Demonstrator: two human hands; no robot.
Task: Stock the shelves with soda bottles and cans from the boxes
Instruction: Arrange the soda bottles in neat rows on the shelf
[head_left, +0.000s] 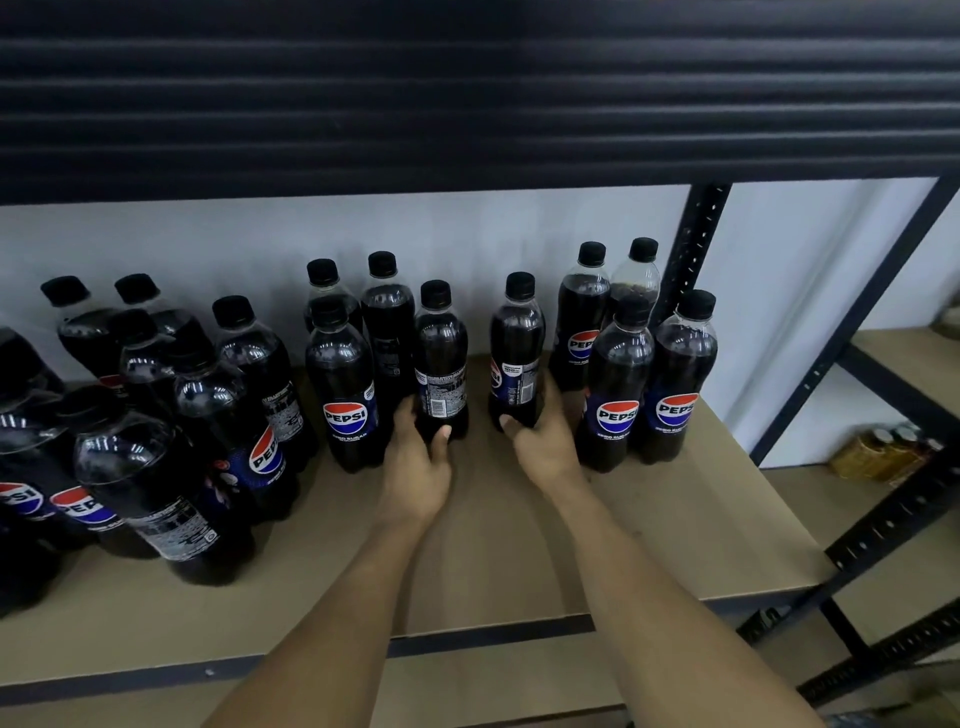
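Several dark Pepsi bottles with black caps stand upright on a tan shelf board. My left hand grips the base of one bottle, whose barcode label faces me. My right hand grips the base of a second bottle just to its right. Both bottles stand upright at the middle of the shelf, a small gap between them. Another bottle with its Pepsi logo forward stands directly left of my left hand. A cluster of bottles stands close on the right of my right hand.
The dark underside of an upper shelf hangs low overhead. A black perforated upright rises at the back right. A crowded group of bottles fills the left side. Amber bottles sit on a lower shelf at far right.
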